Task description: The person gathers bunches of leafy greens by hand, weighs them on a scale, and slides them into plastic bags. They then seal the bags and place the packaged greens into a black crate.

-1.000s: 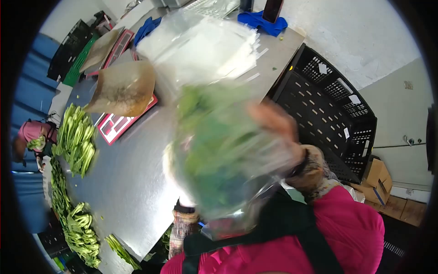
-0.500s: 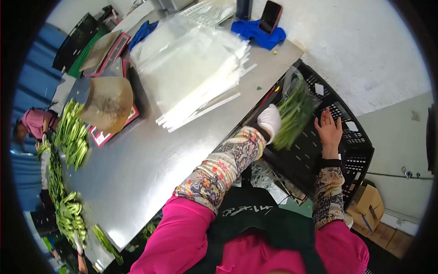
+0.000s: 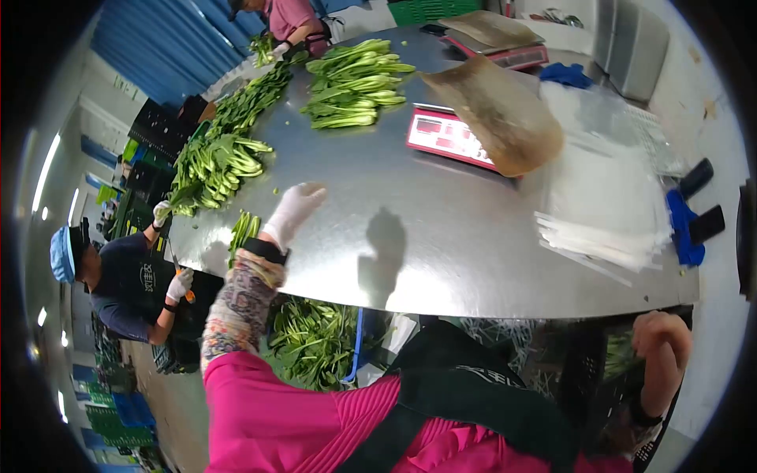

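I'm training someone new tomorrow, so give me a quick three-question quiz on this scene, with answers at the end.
1. True or false: both of the camera wearer's hands are gloved.
2. What lies between the nearer scale and the blue cloth at the right end of the table?
A) a kettle
B) clear bags
C) a cardboard box
3. Which hand is closer to the bunches of greens on the table?

Key:
1. False; the left hand is gloved, the right hand bare.
2. B
3. The left hand
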The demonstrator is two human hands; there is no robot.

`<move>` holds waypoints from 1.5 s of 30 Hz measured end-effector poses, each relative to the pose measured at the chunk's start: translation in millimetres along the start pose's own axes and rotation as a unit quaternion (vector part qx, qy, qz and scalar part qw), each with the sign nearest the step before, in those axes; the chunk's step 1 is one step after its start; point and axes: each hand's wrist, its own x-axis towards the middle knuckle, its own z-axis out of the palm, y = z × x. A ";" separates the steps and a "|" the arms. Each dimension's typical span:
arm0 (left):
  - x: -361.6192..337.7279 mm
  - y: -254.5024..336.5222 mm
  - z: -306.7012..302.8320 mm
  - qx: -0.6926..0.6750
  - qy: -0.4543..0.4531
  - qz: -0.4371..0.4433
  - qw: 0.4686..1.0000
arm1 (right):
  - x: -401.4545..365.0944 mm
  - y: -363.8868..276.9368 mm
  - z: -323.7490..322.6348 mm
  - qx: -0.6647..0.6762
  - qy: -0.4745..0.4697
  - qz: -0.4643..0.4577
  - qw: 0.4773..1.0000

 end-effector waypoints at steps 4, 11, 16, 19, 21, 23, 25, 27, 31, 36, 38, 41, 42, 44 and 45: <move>59.0 -67.5 -85.1 -0.157 -0.006 -0.052 0.986 | 124.6 -9.7 134.8 0.003 -0.225 0.119 0.967; 213.8 -120.6 -17.1 -0.488 -0.139 -0.102 0.856 | 380.9 190.4 374.0 -0.200 -0.155 0.098 0.963; 295.2 -98.0 48.5 -0.641 -0.125 -0.121 0.747 | 523.1 309.6 447.4 -0.435 -0.011 0.033 0.900; 371.6 -146.3 113.2 -0.776 -0.107 -0.054 0.619 | 603.3 351.0 451.8 -0.393 -0.003 0.110 0.913; 380.9 -112.8 92.3 -0.736 -0.051 -0.130 0.662 | 638.4 391.0 446.2 -0.306 -0.046 0.149 0.939; 392.8 -102.5 87.2 -0.733 -0.030 -0.142 0.664 | 637.5 386.8 456.5 -0.278 -0.144 0.183 0.932; 393.7 -89.8 78.2 -0.765 0.018 -0.081 0.638 | 620.8 392.1 463.1 -0.266 -0.284 0.172 0.905; 391.6 -88.9 71.6 -0.774 0.006 -0.094 0.626 | 586.4 376.3 476.3 -0.235 -0.297 0.159 0.912; 339.0 -102.7 65.2 -0.748 -0.027 -0.008 0.663 | 513.4 357.1 496.3 -0.181 -0.305 0.059 0.933; 241.6 -113.7 87.2 -0.780 -0.001 -0.071 0.622 | 416.1 320.7 485.3 -0.174 -0.320 0.119 0.924; 207.8 -100.6 84.1 -0.757 0.052 -0.078 0.647 | 385.3 304.5 468.2 -0.180 -0.305 0.077 0.932; 163.7 -29.4 58.4 -0.722 0.037 -0.023 0.690 | 368.5 238.4 417.9 -0.157 -0.268 0.019 0.950; 154.0 -2.4 51.7 -0.697 0.030 0.014 0.716 | 373.1 221.8 398.0 -0.153 -0.276 -0.010 0.949; 138.7 48.1 47.9 -0.711 -0.019 0.062 0.700 | 371.7 187.1 359.3 -0.102 -0.174 -0.094 0.975; 133.8 72.3 51.4 -0.716 -0.035 0.097 0.690 | 367.8 168.7 334.4 -0.091 -0.141 -0.058 0.984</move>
